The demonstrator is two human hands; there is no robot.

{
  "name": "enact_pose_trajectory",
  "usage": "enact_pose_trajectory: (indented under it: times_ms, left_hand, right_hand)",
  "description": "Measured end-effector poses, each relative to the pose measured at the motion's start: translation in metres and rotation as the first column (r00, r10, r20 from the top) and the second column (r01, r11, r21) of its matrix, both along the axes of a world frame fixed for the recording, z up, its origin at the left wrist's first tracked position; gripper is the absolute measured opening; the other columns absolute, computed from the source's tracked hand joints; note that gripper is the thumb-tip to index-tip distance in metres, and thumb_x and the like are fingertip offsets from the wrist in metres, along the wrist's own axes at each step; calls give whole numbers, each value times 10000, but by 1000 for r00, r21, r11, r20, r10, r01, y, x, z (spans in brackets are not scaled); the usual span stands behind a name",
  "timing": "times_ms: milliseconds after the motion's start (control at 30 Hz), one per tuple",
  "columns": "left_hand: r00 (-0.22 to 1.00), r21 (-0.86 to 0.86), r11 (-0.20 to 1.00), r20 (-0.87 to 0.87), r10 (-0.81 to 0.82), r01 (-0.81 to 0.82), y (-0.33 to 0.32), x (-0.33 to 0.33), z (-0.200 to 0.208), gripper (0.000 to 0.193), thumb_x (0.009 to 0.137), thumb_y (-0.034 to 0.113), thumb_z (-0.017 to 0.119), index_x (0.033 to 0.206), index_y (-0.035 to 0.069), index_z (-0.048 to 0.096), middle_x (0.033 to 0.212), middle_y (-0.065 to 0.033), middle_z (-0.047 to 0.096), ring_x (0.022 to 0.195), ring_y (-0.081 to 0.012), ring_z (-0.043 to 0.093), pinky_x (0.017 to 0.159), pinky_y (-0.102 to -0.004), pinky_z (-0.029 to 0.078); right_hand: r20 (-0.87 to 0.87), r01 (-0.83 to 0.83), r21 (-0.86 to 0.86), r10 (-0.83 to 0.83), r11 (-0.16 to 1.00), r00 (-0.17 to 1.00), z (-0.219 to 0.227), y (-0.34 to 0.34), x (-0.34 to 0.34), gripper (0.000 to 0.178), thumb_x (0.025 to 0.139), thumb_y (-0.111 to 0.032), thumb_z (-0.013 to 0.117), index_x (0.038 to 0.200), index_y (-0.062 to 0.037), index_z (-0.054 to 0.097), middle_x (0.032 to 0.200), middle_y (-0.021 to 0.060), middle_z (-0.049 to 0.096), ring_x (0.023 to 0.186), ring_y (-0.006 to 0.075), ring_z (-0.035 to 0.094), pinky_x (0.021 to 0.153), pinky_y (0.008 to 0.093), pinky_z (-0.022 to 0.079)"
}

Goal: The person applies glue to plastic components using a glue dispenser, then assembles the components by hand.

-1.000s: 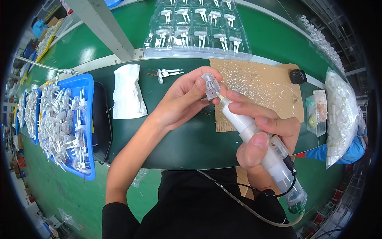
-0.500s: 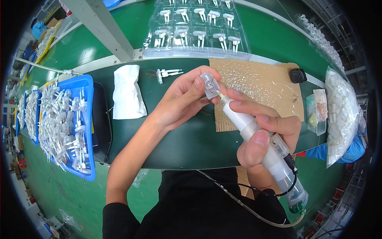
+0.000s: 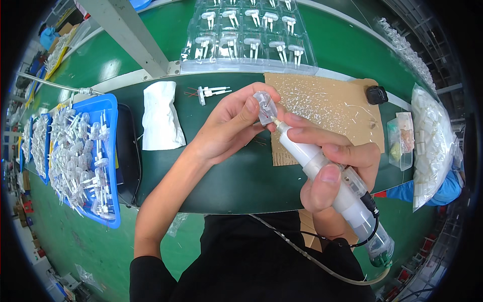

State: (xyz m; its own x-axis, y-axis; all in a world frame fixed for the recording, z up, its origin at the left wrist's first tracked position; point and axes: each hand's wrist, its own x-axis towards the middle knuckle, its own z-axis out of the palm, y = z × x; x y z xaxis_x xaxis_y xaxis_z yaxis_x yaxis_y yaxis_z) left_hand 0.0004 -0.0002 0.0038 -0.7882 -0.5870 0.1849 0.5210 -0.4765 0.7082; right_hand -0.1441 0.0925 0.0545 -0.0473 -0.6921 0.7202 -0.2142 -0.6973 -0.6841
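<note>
My left hand [image 3: 236,118] pinches a small clear plastic housing [image 3: 265,105] between thumb and fingers; a thin red wire shows inside it. In my right hand [image 3: 337,156] is a white dispensing syringe [image 3: 302,148] with a narrow nozzle, a clear rear barrel and a green end cap. The nozzle tip points at the lower edge of the housing; whether it touches cannot be made out. A hose [image 3: 322,269] and a black cable run from the syringe. Beyond my left wrist lies a white part with two prongs and red wires [image 3: 204,94].
A blue basket [image 3: 114,166] heaped with similar clear and white parts stands at left. Nearby are a folded white cloth [image 3: 162,118], cardboard [image 3: 352,116] strewn with white scraps, a clear blister tray [image 3: 246,65] of parts, a small black object [image 3: 376,94] and a plastic bag [image 3: 427,146].
The syringe has shifted slightly, its rear end swinging a little outward to the right and its nozzle moving slightly left. My left hand with the clear housing has stayed nearly still.
</note>
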Motion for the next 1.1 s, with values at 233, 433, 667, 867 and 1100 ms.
enact_pose_trajectory:
  times_ms: [233, 433, 667, 867, 1100]
  left_hand:
    - [998, -3, 998, -1, 67, -67, 3, -2, 0, 388, 933, 395, 475, 1124, 59, 506, 983, -73, 598, 862, -126, 519, 804, -272, 419]
    - [997, -70, 995, -1, 72, -71, 4, -2, 4, 415, 928, 404, 480, 1129, 43, 511, 984, -83, 606, 867, -129, 523, 796, -272, 417]
    - [997, -179, 983, 61, 52, -41, 3, 0, 11, 502, 851, 470, 572, 1086, 35, 485, 863, -70, 575, 837, -152, 552, 756, -281, 428]
    - [996, -252, 966, 55, 67, -51, 4, 2, 12, 495, 851, 479, 568, 1028, 20, 511, 838, -80, 571, 792, -154, 557, 700, -270, 439]
    - [996, -261, 964, 58, 66, -48, 5, 1, 16, 475, 854, 464, 581, 1005, 18, 517, 820, -97, 580, 780, -158, 557, 688, -265, 437]
  right_hand:
    - [14, -1, -25, 1, 1000, 1000, -2, 0, -3, 194, 920, -175, 404, 944, -15, 296, 917, 317, 597, 925, 436, 612, 860, 504, 493]
    - [139, -71, 6, 69, 997, 988, 0, 4, -4, 223, 909, -215, 395, 964, -19, 304, 906, 310, 597, 910, 454, 607, 861, 541, 476]
    - [327, -259, 120, 208, 959, 922, 12, 15, -20, 206, 920, -156, 435, 970, -17, 292, 940, 306, 581, 964, 434, 594, 902, 524, 463]
    - [292, -135, 211, 69, 968, 954, 14, 23, -13, 244, 902, -249, 348, 1010, -31, 330, 844, 256, 595, 844, 447, 608, 832, 542, 458]
    - [274, -127, 192, 71, 973, 959, 15, 24, -12, 239, 895, -241, 351, 1001, -28, 330, 837, 257, 587, 810, 438, 608, 822, 544, 460]
